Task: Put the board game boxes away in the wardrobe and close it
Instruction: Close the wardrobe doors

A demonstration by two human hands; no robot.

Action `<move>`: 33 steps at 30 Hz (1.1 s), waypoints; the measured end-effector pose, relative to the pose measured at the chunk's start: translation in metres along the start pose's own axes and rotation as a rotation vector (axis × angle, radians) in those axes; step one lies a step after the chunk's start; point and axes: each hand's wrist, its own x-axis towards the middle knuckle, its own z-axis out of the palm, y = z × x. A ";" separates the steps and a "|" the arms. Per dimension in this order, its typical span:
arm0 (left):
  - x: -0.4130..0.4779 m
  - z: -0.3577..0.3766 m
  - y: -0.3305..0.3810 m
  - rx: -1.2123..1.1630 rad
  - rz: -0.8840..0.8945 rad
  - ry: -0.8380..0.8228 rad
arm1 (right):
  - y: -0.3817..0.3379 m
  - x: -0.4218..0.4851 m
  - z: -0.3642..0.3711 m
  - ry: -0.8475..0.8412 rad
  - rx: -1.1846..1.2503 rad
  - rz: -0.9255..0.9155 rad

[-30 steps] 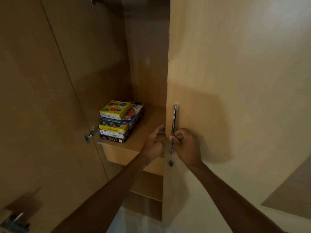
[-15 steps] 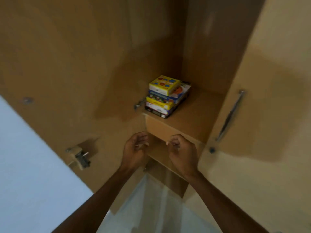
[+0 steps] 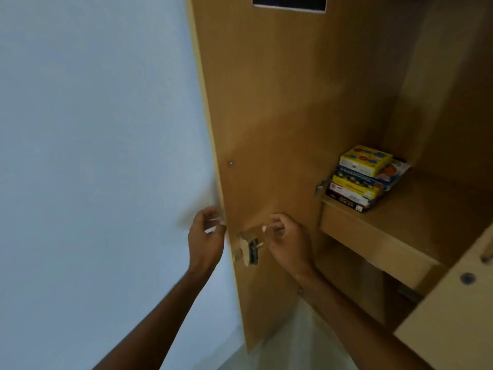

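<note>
Several colourful board game boxes (image 3: 365, 177) lie stacked on the wardrobe shelf (image 3: 432, 209), the yellow one on top. The left wardrobe door (image 3: 266, 116) stands wide open, showing its inner face and a lock (image 3: 249, 252) near its free edge. My left hand (image 3: 205, 236) is at that free edge, fingers loosely curled and blurred, with the fingertips right by the edge. In front of the door's inner face, just right of the lock, is my right hand (image 3: 288, 241), fingers loosely curled, holding nothing.
A pale blue wall (image 3: 93, 129) fills the left. The right wardrobe door (image 3: 453, 316) juts in at the lower right with a round keyhole fitting (image 3: 467, 278). A lower shelf compartment sits under the boxes' shelf. Pale floor shows between my arms.
My right hand left the right door's handle. Both hands moved left to the open left door's free edge, and my view swung left to follow. The boxes have not moved.
</note>
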 end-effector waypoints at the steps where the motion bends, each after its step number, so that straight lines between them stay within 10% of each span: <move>1: 0.012 -0.001 0.003 0.002 0.009 -0.041 | -0.006 0.001 0.004 0.011 -0.010 -0.001; 18: -0.010 0.034 0.020 -0.276 0.236 -0.543 | -0.004 -0.062 -0.025 0.372 0.018 0.057; 33: -0.069 0.206 0.074 -0.305 0.300 -0.949 | 0.062 -0.088 -0.162 0.812 -0.484 0.148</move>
